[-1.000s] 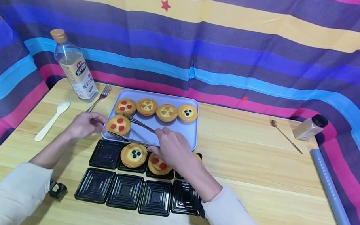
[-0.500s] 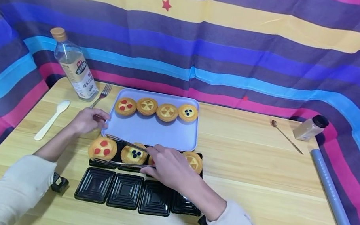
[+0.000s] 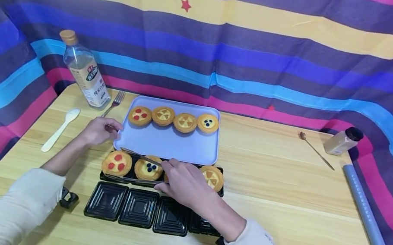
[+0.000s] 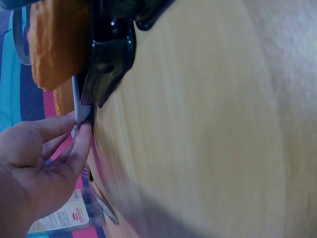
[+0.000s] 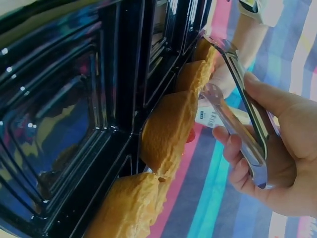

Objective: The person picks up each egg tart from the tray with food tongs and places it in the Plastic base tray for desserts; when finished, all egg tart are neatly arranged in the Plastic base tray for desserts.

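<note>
My right hand [image 3: 189,185] holds metal tongs [image 5: 242,94], their arms reaching left over the back row of black square plastic trays [image 3: 138,207]. The tong tips lie on either side of a tart with red topping [image 3: 117,163] in the leftmost back compartment. Beside it sit a tart with dark berries [image 3: 148,169], one mostly hidden under my right hand, and a tart with yellow wedges [image 3: 211,177]. My left hand [image 3: 101,131] pinches the left rim of the lavender tray [image 3: 168,146], thumb above and fingers below in the left wrist view.
Several tarts [image 3: 185,123] line the lavender tray's far side. To the left are a bottle [image 3: 89,79], a fork [image 3: 116,102] and a white spoon [image 3: 61,130]. At right lie a thin metal spoon [image 3: 315,150], a black-capped jar [image 3: 343,141] and a grey-blue roll [image 3: 367,216].
The red-topped tart has moved with the tongs from the lavender tray's left side down into the leftmost back black compartment. My left hand stays at the tray's rim.
</note>
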Available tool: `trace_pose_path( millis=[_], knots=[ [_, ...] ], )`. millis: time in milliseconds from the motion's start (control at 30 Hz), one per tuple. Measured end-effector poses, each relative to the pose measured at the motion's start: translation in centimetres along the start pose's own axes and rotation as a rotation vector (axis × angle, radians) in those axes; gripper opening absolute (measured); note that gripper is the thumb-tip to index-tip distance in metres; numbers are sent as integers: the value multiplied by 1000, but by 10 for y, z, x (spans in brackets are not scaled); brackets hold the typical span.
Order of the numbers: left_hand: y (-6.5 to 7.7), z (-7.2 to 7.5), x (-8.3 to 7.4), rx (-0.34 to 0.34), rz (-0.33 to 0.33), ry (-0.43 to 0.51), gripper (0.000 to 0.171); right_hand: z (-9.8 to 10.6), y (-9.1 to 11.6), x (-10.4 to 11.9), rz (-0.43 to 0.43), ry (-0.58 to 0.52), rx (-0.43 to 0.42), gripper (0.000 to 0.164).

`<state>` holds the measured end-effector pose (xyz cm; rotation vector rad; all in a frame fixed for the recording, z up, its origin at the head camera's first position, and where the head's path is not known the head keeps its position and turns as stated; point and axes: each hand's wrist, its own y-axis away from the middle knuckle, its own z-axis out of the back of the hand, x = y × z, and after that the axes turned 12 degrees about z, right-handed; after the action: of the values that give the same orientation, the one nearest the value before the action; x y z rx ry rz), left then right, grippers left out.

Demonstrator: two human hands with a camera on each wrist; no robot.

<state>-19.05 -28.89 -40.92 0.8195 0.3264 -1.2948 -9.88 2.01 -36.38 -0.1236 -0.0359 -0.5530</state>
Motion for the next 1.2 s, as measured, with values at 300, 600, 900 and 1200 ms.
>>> trace_pose_path(
  millis=[300, 600, 900, 1200],
  knots=[
    [1, -1, 0, -2, 4, -11, 31, 13, 14, -9, -33, -148, -17, 60],
    [1, -1, -1, 0, 6, -11, 32, 22, 48, -51, -169, -219, -142, 61],
    [1, -1, 1, 0, 15, -2, 32, 30, 70, -104, -342, -174, -170, 64],
    [3, 0, -2, 11, 29, -4, 31, 22, 85, -140, -442, -126, -157, 64]
  ],
)
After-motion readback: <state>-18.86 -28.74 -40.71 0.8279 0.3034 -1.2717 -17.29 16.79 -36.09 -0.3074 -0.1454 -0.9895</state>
